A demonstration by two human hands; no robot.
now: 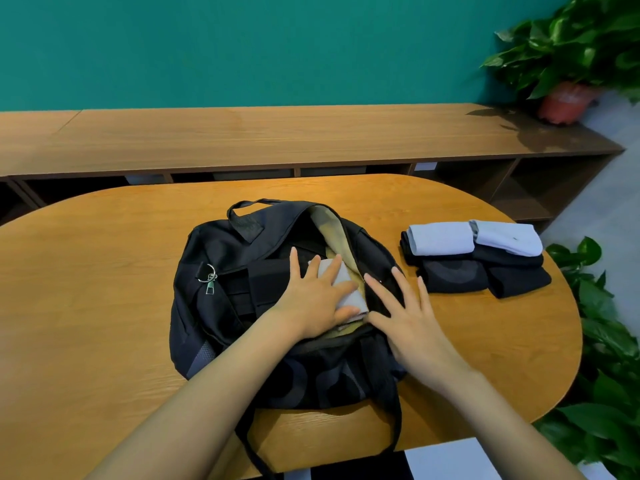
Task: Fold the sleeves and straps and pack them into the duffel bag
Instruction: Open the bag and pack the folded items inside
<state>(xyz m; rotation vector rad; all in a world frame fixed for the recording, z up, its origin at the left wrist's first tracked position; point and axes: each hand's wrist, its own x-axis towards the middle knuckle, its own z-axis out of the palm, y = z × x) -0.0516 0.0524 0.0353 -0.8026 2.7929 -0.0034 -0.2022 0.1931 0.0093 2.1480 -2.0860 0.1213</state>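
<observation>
While the black duffel bag (242, 271) lies unzipped on the table (104, 271), a white folded sleeve (343, 289) is pressed inside by the flat left hand (318, 296), right hand (405, 313) spread on the bag's edge, folded sleeves (474, 261) stacked just right.

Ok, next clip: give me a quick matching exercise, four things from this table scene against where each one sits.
Things:
1. left hand
2. right hand
3. folded pile
4. potted plant

Places:
A. far end of the long wooden shelf
B. flat on the duffel bag's right side
C. on the table, right of the bag
D. pressing a pale folded cloth into the bag's opening

Pairs: 1-D, 2-B, 3-C, 4-A
</observation>
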